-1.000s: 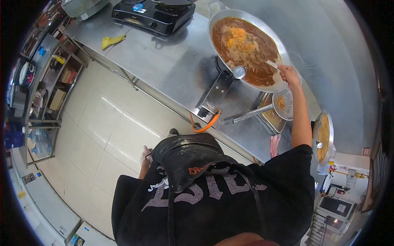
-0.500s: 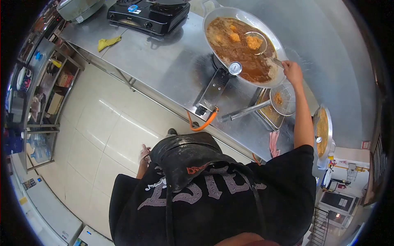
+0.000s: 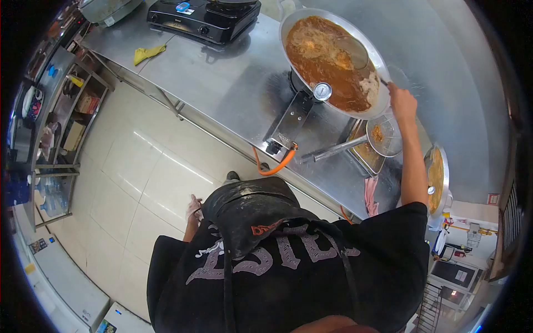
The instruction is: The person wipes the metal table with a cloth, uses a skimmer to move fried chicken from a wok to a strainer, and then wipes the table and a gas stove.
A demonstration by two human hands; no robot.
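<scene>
The skimmer (image 3: 353, 51), which held fried pieces above the oil a moment ago, now lies sunk in the wok (image 3: 373, 53) on the steel surface (image 3: 222, 77). The right hand (image 3: 402, 102) has its fingers wrapped round the skimmer's handle by the rim. The left hand (image 3: 194, 207) hangs beside the apron (image 3: 250, 213), its fingers too unclear to tell.

Bright, even indoor light; glare on steel counter (image 3: 222, 83); heavy fisheye bending (black vignette corners); centre sharp.

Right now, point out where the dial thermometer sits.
Head view, upper centre: the dial thermometer sits on the near rim of the big frying pan, just left of the right hand that grips the skimmer.
</scene>
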